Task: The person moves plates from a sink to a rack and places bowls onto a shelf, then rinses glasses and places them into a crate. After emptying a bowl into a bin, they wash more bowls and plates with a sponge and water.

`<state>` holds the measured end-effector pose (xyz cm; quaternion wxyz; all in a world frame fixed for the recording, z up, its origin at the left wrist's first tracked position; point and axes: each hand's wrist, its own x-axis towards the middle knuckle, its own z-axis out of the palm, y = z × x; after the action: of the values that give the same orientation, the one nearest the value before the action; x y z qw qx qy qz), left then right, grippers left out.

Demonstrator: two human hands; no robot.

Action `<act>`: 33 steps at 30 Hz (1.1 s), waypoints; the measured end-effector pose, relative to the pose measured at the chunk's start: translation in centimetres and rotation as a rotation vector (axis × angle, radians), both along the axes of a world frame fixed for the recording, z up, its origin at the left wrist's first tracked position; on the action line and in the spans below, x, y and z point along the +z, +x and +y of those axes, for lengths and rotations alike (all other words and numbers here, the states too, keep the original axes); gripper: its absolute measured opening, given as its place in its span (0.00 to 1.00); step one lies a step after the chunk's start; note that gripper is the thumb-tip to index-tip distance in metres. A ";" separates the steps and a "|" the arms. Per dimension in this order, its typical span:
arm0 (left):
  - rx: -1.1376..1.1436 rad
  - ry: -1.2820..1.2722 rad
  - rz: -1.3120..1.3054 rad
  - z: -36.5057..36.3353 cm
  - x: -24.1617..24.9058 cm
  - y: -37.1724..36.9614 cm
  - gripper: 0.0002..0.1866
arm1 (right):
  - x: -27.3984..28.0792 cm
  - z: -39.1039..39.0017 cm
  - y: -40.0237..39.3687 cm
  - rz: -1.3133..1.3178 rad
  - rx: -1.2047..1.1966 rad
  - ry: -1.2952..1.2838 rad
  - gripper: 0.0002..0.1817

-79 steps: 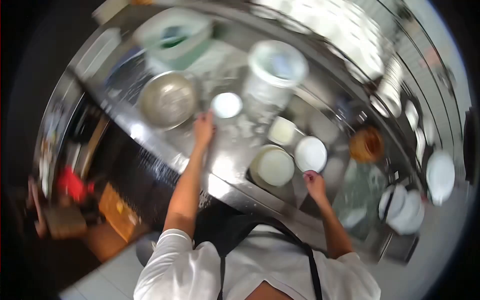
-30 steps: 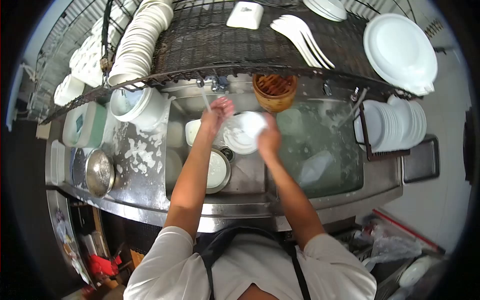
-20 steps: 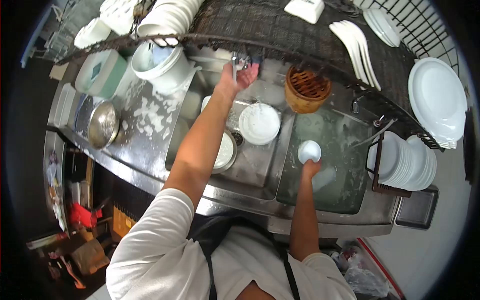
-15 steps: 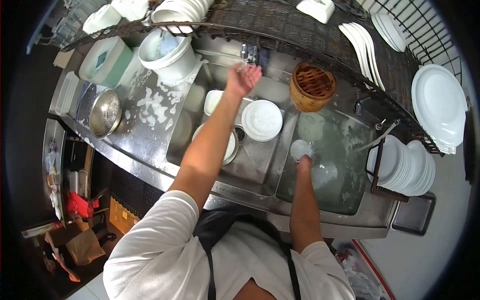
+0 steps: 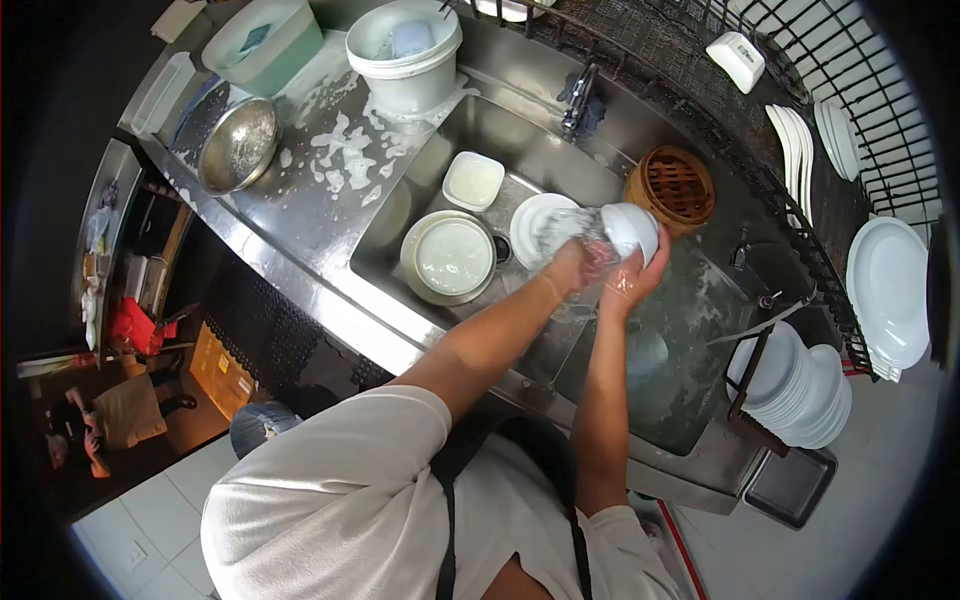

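My right hand grips a small white bowl above the divider between the two sinks, its fingers round the bowl's right side. Close by on the left, my left hand is smeared by motion and splashing water, so its fingers do not read clearly. Beneath them, white dishes lie stacked in the left sink. Further left there sit a round metal pot with a white bowl of cloudy liquid and a squarish white dish.
Murky water fills the right sink. A bamboo steamer stands behind it, right of the faucet. White plates stand in a rack at right. A white bucket and metal bowl occupy the soapy left counter.
My right hand has come up out of the water with the bowl. My left hand has moved from the faucet down beside it. The view has shifted and turned.
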<state>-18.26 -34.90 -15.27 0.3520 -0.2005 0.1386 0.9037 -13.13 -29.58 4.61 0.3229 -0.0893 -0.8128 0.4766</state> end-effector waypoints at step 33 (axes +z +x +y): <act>1.124 -1.384 -0.269 -76.1 7.5 6.1 0.37 | -5.1 2.7 0.4 -0.214 0.106 -1.063 0.21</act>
<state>-12.17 -110.95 -7.80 -0.3279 -0.5097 0.4907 0.6261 -12.72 -26.89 -0.47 0.1240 -0.2471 -0.4917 0.8257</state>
